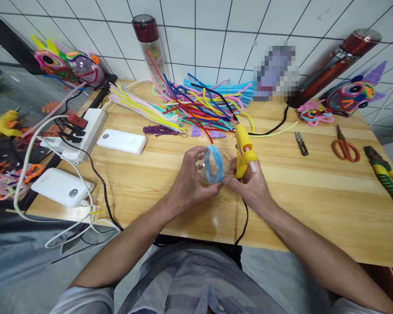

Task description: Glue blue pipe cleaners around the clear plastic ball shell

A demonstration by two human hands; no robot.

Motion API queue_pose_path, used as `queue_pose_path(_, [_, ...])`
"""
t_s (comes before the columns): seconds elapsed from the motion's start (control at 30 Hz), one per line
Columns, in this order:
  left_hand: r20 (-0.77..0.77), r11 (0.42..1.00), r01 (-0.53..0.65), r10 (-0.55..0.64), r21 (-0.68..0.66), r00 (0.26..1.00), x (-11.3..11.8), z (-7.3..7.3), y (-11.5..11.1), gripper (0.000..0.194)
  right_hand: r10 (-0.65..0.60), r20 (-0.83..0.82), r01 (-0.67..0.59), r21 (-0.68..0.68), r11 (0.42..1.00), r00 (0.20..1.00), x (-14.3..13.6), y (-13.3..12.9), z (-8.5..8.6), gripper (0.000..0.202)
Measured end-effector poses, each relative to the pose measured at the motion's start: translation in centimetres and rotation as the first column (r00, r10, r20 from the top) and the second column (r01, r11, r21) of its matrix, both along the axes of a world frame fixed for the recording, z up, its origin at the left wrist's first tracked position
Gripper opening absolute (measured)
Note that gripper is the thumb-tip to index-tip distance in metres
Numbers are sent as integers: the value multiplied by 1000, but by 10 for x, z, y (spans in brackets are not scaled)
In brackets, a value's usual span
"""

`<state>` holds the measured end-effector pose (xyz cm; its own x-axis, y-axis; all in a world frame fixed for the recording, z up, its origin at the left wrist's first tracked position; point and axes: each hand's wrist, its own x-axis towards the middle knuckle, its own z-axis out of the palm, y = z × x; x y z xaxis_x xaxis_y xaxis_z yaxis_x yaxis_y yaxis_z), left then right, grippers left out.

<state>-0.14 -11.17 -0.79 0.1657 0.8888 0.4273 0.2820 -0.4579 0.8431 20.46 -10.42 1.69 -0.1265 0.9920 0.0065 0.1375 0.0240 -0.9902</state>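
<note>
A clear round ball [201, 171] with blue pipe cleaner strips [215, 165] wrapped around it is held just over the wooden table. My left hand [190, 181] grips the ball from the left, with fingers on top and thumb beneath. My right hand [251, 185] holds a yellow glue gun [244, 148], its nozzle directed away from me. The thumb of this hand reaches to the lower right edge of the blue band. A black cord hangs below the glue gun.
Colourful pipe cleaners [203, 107] are heaped at the back. White power banks [122, 141] and a power strip [89, 134] with cables lie left. Snips [301, 144], scissors [345, 146] and pliers [386, 174] lie right. Bottles [340, 65] and decorated balls [350, 93] stand near the wall.
</note>
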Motion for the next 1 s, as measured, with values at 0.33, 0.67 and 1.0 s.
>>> queue_pose_path(0.33, [-3, 1000, 2, -2, -21, 1000, -1, -1, 0, 91, 1, 5, -1, -1, 1000, 1000, 0, 0, -1, 56])
queue_pose_path(0.67, [8, 1000, 15, -15, -21, 1000, 0, -2, -1, 96, 5, 5, -5, -16, 1000, 1000, 0, 0, 2, 53])
queue_pose_path(1.0, [-29, 999, -3, 4, 39, 1000, 1, -3, 0, 94, 1, -9, -1, -9, 1000, 1000, 0, 2, 3, 55])
